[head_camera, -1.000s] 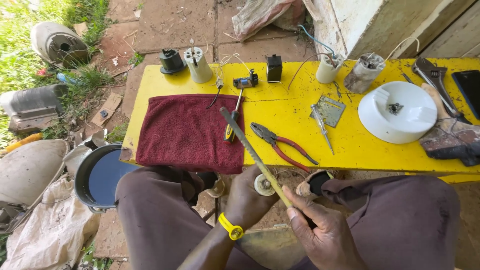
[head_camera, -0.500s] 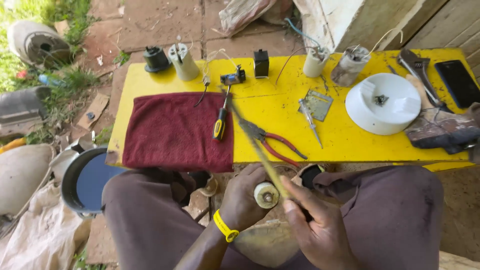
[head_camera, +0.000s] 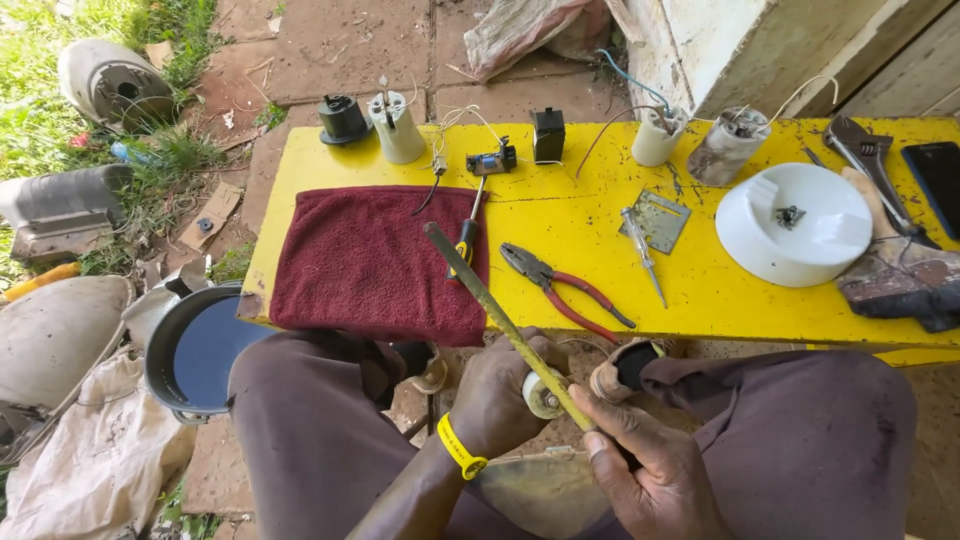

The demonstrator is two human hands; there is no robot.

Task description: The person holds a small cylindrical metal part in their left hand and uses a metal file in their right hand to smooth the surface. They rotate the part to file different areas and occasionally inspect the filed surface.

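Both hands had drawn closer together over the lap since the earlier frames, and the long flat file (head_camera: 500, 312), which had lain lower across the bench edge, now slanted up from the right hand (head_camera: 650, 470) with its tip over the maroon towel (head_camera: 375, 262). From the head view, the left hand (head_camera: 500, 395) was curled narrowly around a small round whitish fitting (head_camera: 545, 393), held between the knees just below the yellow bench (head_camera: 760, 320); the right hand was closed on the file's lower end, the blade resting across the fitting. A slip seemed the likeliest trouble (the fitting is small and pinched only by fingertips): too hard a push could skid the blade off onto the left fingers, or knock the piece down to the ground. On the bench lay red-handled pliers (head_camera: 570, 290), a yellow-handled screwdriver (head_camera: 465, 238) partly on the towel, a tester screwdriver (head_camera: 642, 255), a white round cover (head_camera: 795, 225) and an adjustable wrench (head_camera: 868, 160), all apparently unchanged from earlier; the camera had merely tipped nearer the lap.
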